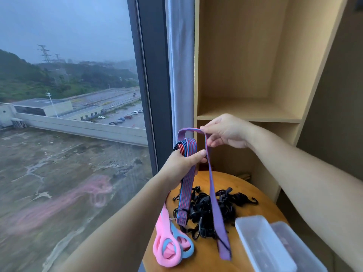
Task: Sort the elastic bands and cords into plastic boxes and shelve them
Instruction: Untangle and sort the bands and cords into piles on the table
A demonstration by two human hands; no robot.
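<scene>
Left hand [182,163] is raised above the table, fingers and thumb curled round a folded bundle of blue-and-red striped elastic cords [187,189]; the bundle's lower ends hang down to the heap below. Right hand [225,132] is higher, near the shelf edge, with thumb and fingertips pinching the top fold of a purple elastic band [215,209]. One side of the band runs to the left hand's bundle; the long side drops to the round wooden table [206,260]. On the table: a tangle of black hooked cords [202,209], pink and blue loop bands [169,246] at the near-left edge, and two clear plastic boxes [261,244] at near right. A wooden shelf unit [247,114] stands behind, with a window [68,114] to the left.
</scene>
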